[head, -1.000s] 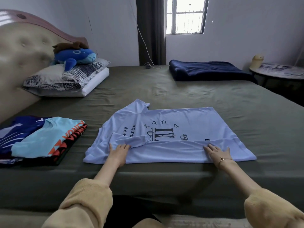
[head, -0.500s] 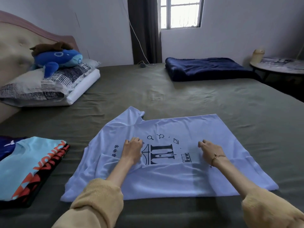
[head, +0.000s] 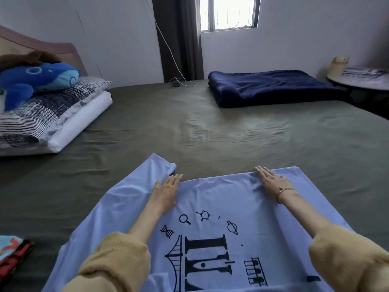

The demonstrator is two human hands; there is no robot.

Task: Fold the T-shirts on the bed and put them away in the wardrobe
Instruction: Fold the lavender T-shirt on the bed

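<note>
A pale blue T-shirt [head: 212,199] with a dark printed emblem lies flat on the olive-green bed [head: 210,131], right in front of me. My left hand [head: 167,189] rests flat on its far edge, beside the sleeve that sticks out toward the upper left. My right hand [head: 271,181] lies flat on the far edge further right, fingers straight, a thin bracelet at the wrist. Neither hand holds cloth. A stack of folded T-shirts [head: 12,249], light blue with red and black, shows at the lower left edge.
Two pillows [head: 63,114] with a blue plush whale [head: 37,77] lie at the headboard on the left. A folded navy blanket [head: 271,87] lies at the bed's far right. A small round table [head: 364,81] stands beyond the right side. A charger cable [head: 179,81] hangs under the window.
Both hands slid from the shirt's near edge, across its middle, to its far edge. My head moved forward, so the shirt now fills the lower view.
</note>
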